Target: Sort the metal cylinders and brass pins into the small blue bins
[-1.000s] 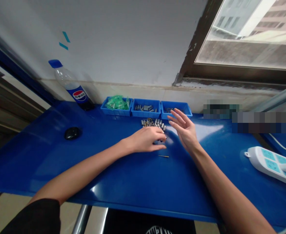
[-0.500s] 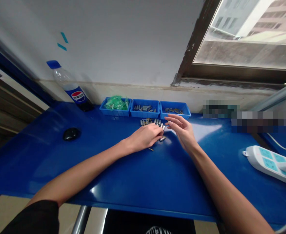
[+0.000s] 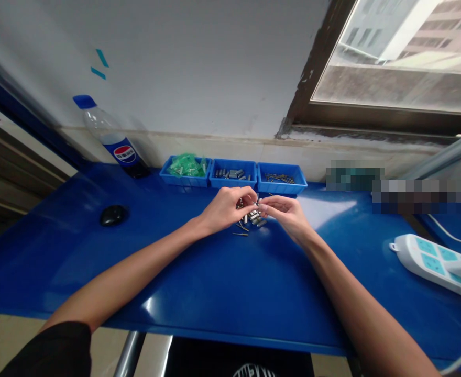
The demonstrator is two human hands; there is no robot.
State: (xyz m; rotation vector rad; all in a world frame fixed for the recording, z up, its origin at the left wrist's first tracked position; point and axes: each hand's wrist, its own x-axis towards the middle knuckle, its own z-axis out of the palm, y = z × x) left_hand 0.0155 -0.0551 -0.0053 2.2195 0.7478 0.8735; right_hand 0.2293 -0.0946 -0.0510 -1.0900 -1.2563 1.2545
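Observation:
Over a pile of small parts, my left hand [image 3: 226, 209] and my right hand [image 3: 287, 213] meet fingertip to fingertip, both pinched. A tiny piece seems to be between the fingertips, too small and covered to name. Below them on the blue table [image 3: 215, 293] lie several short silvery metal cylinders [image 3: 261, 223]. Thin brass-coloured pins [image 3: 240, 234] lie loose at the pile's near left side. My fingers hide part of the pile.
Behind the pile stand three blue bins: one with a green plastic bag [image 3: 188, 165], one with metal cylinders [image 3: 230, 173], one with brass-coloured pins [image 3: 280, 178]. A cola bottle [image 3: 122, 152] and black mouse [image 3: 113, 215] are left; a white power strip [image 3: 430, 259] is right.
My left hand has lifted from the pile and moved slightly left. My right hand has come down and left, its fingers closing to meet the left fingertips. More of the pile's near side shows.

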